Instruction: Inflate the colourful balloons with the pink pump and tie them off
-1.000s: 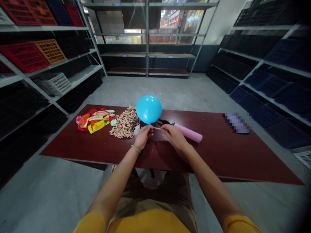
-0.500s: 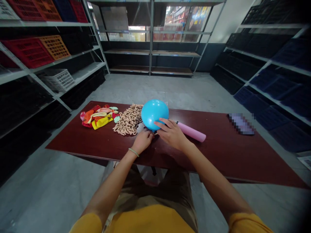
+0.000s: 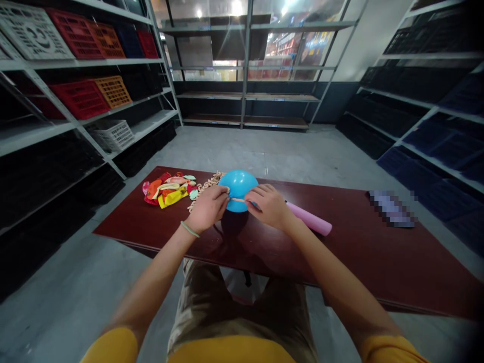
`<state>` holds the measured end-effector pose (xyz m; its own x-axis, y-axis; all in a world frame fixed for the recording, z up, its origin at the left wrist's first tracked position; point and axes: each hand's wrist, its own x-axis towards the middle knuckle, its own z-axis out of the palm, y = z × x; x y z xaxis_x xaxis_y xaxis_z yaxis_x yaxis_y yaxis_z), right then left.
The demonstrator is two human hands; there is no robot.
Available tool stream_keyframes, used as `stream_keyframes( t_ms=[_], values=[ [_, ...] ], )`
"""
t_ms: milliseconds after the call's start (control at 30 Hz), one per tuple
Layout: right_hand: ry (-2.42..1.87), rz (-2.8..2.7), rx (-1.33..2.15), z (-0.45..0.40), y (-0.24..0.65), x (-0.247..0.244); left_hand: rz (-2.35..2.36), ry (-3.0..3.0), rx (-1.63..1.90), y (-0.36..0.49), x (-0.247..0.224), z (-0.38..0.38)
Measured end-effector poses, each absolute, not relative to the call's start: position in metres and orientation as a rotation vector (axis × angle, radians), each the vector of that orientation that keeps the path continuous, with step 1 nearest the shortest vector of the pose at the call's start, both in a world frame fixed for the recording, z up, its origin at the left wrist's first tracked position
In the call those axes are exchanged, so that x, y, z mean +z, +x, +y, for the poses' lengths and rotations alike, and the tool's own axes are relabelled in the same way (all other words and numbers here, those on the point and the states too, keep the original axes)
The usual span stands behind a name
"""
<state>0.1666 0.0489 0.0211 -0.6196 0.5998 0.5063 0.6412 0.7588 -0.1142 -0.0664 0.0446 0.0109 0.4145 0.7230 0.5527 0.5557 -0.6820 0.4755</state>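
Note:
A round, inflated sky-blue balloon (image 3: 238, 189) sits at the middle of the table, just behind my hands. My left hand (image 3: 206, 209) and my right hand (image 3: 266, 205) pinch a thin tan strip (image 3: 238, 199), probably a balloon neck or uninflated balloon, in front of it. Beside my right wrist lies a pink cylindrical hand pump (image 3: 310, 218). To the left, a chain of beige twisted balloons (image 3: 206, 185) is mostly hidden behind my left hand. Further left is a heap of deflated balloons in orange, yellow and red (image 3: 165, 190).
All this rests on a long dark-red table (image 3: 363, 252) over a concrete floor. A pixelated flat object (image 3: 391, 208) lies at its far right. Metal shelves with plastic crates, including a white basket (image 3: 113, 135), line the walls on both sides and at the back.
My right hand has come off the balloon's side and back to the tan strip. My left hand has risen toward the balloon, and the view has tilted slightly.

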Motion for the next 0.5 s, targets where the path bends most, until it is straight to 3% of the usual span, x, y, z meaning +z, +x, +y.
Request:
stream_keyframes(
  t_ms=[200,333,500],
  values=[
    [-1.012,-2.347,-0.048,0.042,0.154,0.022,0.930,2.727,0.798,-0.081,0.056,0.062],
    [-1.085,-2.291,-0.104,0.034,0.154,0.025,0.887,2.766,0.637,-0.076,0.064,0.064],
    [-1.205,-2.133,0.060,0.039,0.168,0.048,0.750,2.872,0.584,-0.073,0.064,0.063]
  ],
)
